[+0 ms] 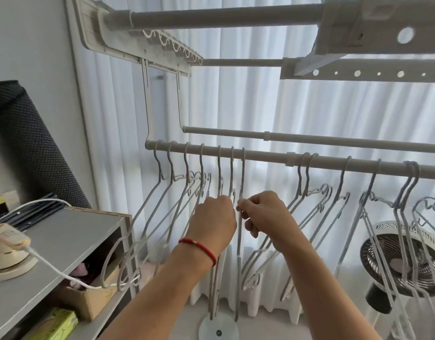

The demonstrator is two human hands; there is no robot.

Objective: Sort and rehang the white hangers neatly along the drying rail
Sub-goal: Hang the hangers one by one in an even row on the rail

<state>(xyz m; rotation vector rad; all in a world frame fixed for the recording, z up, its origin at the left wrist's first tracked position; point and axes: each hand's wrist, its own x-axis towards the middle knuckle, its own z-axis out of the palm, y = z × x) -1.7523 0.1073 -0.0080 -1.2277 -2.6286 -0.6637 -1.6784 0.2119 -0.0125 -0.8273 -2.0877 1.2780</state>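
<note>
— So, what sits farthest left?
— A grey shelf (pixel 64 231) with a cream-coloured iron (pixel 8 251) on top; its white cord (pixel 54 268) trails off the edge.
— And the white hangers?
— A first group of hangers (pixel 172 192) hooks over the left stretch of the drying rail (pixel 268 158), spaced out, frames slanting down-left.
— The hands?
— Both are raised just below the rail's middle. The left hand (pixel 215 219), a red bracelet (pixel 199 246) at its wrist, has its fingers curled round the hanger necks there. Just beside it, the right hand (pixel 263 214) pinches the thin neck of one hanger (pixel 241 182) that hangs edge-on from the rail.
— Further right?
— More hangers (pixel 317 200) hook over the rail in pairs and singles, with a fan (pixel 398 261) behind them.
</note>
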